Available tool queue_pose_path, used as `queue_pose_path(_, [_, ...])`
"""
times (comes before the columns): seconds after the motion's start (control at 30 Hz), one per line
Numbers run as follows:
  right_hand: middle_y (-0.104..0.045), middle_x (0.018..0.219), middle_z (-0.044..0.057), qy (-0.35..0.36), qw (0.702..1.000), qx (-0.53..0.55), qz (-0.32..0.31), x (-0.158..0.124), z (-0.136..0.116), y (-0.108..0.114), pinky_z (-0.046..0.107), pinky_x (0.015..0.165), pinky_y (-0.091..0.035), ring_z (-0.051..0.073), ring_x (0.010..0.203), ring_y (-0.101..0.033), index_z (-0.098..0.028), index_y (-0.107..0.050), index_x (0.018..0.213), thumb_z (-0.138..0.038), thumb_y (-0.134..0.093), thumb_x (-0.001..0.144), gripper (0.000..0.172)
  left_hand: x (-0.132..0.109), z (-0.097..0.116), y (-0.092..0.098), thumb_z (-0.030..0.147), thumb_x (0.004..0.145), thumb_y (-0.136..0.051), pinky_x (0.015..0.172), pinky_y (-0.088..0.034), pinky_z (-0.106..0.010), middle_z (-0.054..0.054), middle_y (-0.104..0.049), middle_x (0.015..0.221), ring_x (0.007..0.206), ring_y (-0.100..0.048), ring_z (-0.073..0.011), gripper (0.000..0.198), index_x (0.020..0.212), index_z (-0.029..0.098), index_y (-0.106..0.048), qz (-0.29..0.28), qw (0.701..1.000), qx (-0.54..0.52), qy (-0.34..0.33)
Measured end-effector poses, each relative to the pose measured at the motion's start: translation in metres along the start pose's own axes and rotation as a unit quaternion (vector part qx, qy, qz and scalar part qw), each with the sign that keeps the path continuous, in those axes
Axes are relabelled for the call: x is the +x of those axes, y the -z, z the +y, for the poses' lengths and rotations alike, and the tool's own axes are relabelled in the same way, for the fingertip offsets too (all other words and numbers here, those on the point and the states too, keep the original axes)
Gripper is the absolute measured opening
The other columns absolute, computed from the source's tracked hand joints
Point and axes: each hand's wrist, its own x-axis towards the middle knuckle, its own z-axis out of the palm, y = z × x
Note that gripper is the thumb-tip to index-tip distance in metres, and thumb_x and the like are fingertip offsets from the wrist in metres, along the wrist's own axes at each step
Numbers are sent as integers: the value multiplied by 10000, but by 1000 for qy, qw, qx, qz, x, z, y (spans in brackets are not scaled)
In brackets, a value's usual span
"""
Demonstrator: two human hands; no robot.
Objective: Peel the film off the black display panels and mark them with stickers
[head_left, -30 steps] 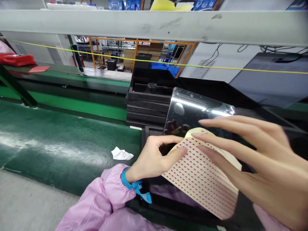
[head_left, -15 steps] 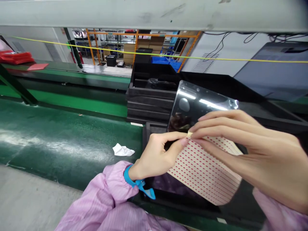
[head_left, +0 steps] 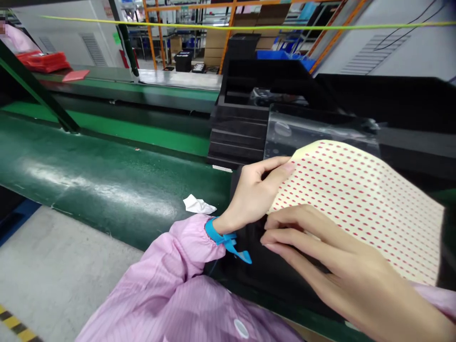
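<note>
My left hand [head_left: 252, 197] pinches the near-left corner of a cream sticker sheet [head_left: 359, 199] covered with rows of small red dots. Behind the sheet, also held up by that hand, stands a glossy clear plastic bag [head_left: 302, 135]. My right hand [head_left: 320, 256] sits just below the sheet's lower-left edge, fingers drawn together and pointing left over a dark tray [head_left: 263, 270]; whether something tiny is between the fingertips I cannot make out. A blue wrist strap [head_left: 228, 240] shows at my left cuff, above the pink sleeve.
A stack of black trays [head_left: 238, 128] stands behind the hands. The green conveyor belt [head_left: 89, 175] runs to the left, with a crumpled white scrap [head_left: 197, 205] near my left wrist. Red bags [head_left: 44, 61] lie on the far belt at the back left.
My right hand has dropped from the sheet's top corner to below its lower-left edge. The sheet now lies flatter and spreads right. The view has tilted downward.
</note>
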Motion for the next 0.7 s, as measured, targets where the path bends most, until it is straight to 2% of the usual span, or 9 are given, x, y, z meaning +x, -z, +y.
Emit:
queue_pose_path(0.2, [-526,934,5,-3,1000,15,22,9,2,-2,207,680,-464,96,862,-548,-235,-534,908,-218,-384,1031,195,3,-3,3,389,797,-634,856,-439,-301,-21,-680,822,854,-599,-179,236,781,159,-683,14,1000,-20,-9])
queue_pose_path(0.4, [-529,895,10,-53,998,-2,44,14,1,-7,217,636,-490,120,801,-556,-215,-483,954,-282,-435,1006,97,8,-4,6,248,844,-560,818,-437,-278,-15,-690,830,848,-606,-163,155,807,156,-680,22,1000,-14,-1])
queue_pose_path(0.47, [-546,940,33,-64,994,-48,77,8,14,3,245,719,-504,144,867,-571,-203,-484,1004,-306,-454,1000,107,8,-1,7,235,855,-546,806,-436,-271,-11,-693,833,839,-601,-157,166,809,156,-685,30,1000,9,-4])
queue_pose_path(0.5, [-558,1005,58,-76,987,-96,101,2,25,11,297,802,-506,183,951,-574,-200,-503,1051,-340,-466,997,155,8,1,9,238,858,-545,807,-435,-269,-11,-696,838,845,-601,-157,173,814,154,-690,36,999,22,-10])
queue_pose_path(0.57, [-548,1171,124,-147,955,-208,151,-16,55,31,472,931,-466,306,1125,-529,-205,-517,1228,-478,-503,970,376,8,6,11,252,859,-554,812,-433,-268,-15,-701,848,861,-605,-161,181,836,150,-701,43,998,38,-23])
queue_pose_path(0.6, [-537,1217,150,-213,933,-237,167,-25,71,41,514,885,-486,353,1141,-521,-214,-485,1330,-584,-517,934,543,8,8,11,263,858,-562,808,-433,-268,-18,-704,852,864,-608,-163,185,851,148,-707,44,998,38,-26])
queue_pose_path(0.63, [-540,1228,170,-292,915,-221,167,-34,85,50,520,826,-515,367,1111,-546,-214,-405,1424,-674,-521,891,713,7,10,12,275,857,-568,800,-432,-268,-21,-705,855,865,-613,-164,193,866,146,-711,43,998,34,-28])
queue_pose_path(0.7, [-602,1120,185,-397,899,-123,141,-47,106,63,454,674,-567,346,951,-626,-181,-310,1491,-785,-518,819,927,5,12,11,293,857,-577,787,-432,-265,-28,-709,866,868,-622,-165,206,893,146,-717,44,999,16,-27])
